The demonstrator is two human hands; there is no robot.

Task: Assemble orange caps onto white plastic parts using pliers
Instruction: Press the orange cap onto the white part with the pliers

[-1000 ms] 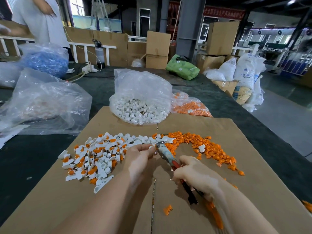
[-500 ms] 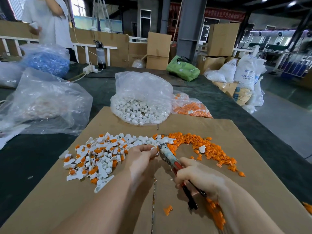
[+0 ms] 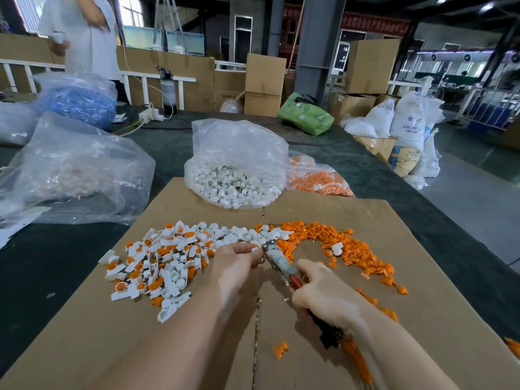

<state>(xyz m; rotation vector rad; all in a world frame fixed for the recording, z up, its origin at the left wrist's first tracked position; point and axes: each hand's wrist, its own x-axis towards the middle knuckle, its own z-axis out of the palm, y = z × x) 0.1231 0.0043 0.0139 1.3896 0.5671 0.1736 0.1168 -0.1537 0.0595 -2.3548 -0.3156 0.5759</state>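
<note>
Orange loose cap (image 3: 280, 349) lies nearest to me on the cardboard sheet (image 3: 351, 220), alone between my two forearms. My right hand (image 3: 323, 298) is wrapped tight around the handles of the pliers (image 3: 281, 266). Compared with half a second ago, the handles look more closed together and the wrist sits a little lower, so I judge the squeeze is now in progress. My left hand (image 3: 239, 256) pinches a small white part (image 3: 255, 243) at the nose of the pliers, as it did before; whether a cap is already seated I cannot tell, the fingers hide it.

To the left spreads the pile of finished pieces (image 3: 157, 263), and to the right the pile of orange caps (image 3: 346, 249), both just beside the hands, so a wide sweep could scatter them. Free cardboard remains near me and at the right side. Behind are the bag of white parts (image 3: 233, 178) and the bag of orange caps (image 3: 318, 178), partly on the far edge of the sheet. On the dark worktop (image 3: 42, 277) a large clear bag (image 3: 70, 170) stands at left. Far behind, a person (image 3: 84, 32) is standing.
</note>
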